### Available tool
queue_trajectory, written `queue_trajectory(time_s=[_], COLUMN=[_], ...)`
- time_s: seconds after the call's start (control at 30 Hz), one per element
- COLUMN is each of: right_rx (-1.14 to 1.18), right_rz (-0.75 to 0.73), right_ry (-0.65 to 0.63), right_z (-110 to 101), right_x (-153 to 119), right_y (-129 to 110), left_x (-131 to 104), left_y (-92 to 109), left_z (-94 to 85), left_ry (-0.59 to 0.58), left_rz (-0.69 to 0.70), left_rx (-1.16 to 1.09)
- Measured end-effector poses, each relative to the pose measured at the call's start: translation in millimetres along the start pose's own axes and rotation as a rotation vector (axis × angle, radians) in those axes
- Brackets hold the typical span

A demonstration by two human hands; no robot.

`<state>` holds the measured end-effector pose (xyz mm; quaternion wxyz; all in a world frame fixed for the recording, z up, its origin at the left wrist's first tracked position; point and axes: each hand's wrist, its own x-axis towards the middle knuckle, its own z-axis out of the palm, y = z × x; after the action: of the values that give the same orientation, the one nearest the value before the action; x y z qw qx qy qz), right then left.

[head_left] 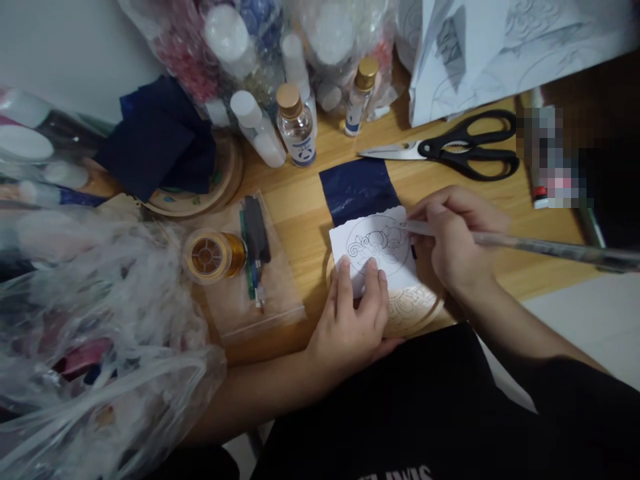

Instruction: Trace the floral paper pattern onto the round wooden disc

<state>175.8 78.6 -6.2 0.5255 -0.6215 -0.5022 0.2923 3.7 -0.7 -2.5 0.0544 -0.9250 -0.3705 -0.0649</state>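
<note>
My right hand point(453, 240) is closed around a slim pen point(530, 245), its pale tip at the right side of a line drawing. The drawing is an ornamental circle on a small white paper sheet point(390, 257) with a torn upper edge. On the sheet's lower part press the fingertips of my left hand point(353, 310), its thumb side low at the rim below. Under the paper is a round wooden-looking piece point(415, 308) with curling lines. A dark blue sheet point(357, 190) sticks out above the paper.
Black-handled scissors point(465, 145) lie beyond my right hand. Small bottles point(297, 127) and filled plastic bags point(340, 40) stand behind. To the left are a gold thread spool point(213, 255), a clear pouch point(280, 293), dark cloth pieces point(160, 143) and a large plastic bag point(125, 373).
</note>
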Motion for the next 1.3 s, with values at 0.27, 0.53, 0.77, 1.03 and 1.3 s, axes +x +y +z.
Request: queue_trajectory(time_s=[0.27,0.53,0.77,1.03,1.3], right_rx=[-0.164,-0.183,-0.214,-0.145,-0.179], right_rz=[-0.064,-0.07,-0.047,-0.076,-0.083], right_ry=[-0.098,-0.123,-0.12,-0.078,-0.101], right_z=[-2.8,-0.3,0.2,0.1,0.5], right_x=[-3.8,-3.3,-3.9,-5.1,-4.9], right_y=[10.5,6.8,4.7,6.7,4.8], left_x=[0.7,1.1,0.6,0.8,0.2], left_y=[-1.1,-1.6,-2.1,-2.1,-1.7], left_z=[-0.4,-0.9,-1.2,-0.6,-1.0], left_ry=[0.0,-0.007,0.005,0.011,0.005], left_rz=[0.012,0.014,0.021,0.012,0.016], left_rx=[0.005,-0.002,0.0,0.009,0.003])
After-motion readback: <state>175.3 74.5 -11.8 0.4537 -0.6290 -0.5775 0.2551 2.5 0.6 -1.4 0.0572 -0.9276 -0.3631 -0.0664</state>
